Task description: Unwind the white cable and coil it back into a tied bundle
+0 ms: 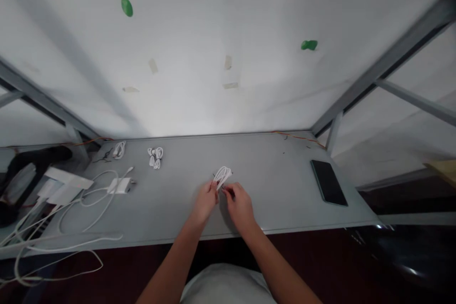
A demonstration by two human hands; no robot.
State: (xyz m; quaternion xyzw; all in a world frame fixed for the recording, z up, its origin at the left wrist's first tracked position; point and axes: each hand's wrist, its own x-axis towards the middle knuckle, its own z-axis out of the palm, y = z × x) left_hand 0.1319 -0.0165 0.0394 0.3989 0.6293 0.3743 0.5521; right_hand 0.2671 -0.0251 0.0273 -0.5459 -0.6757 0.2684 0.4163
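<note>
A coiled white cable is held up over the front middle of the grey shelf. My left hand is closed around the lower part of the coil, its loops standing up past the fingers. Close beside it, my right hand is closed in a pinch at the coil's lower right side. Thin dark ends stick out at both sides of the coil. Whatever is between the right fingertips is too small to make out.
Bundled white cables and another coil lie at the back left. A white charger with loose cord and white power strip are at the left. A dark phone lies right. Metal frame bars flank the shelf.
</note>
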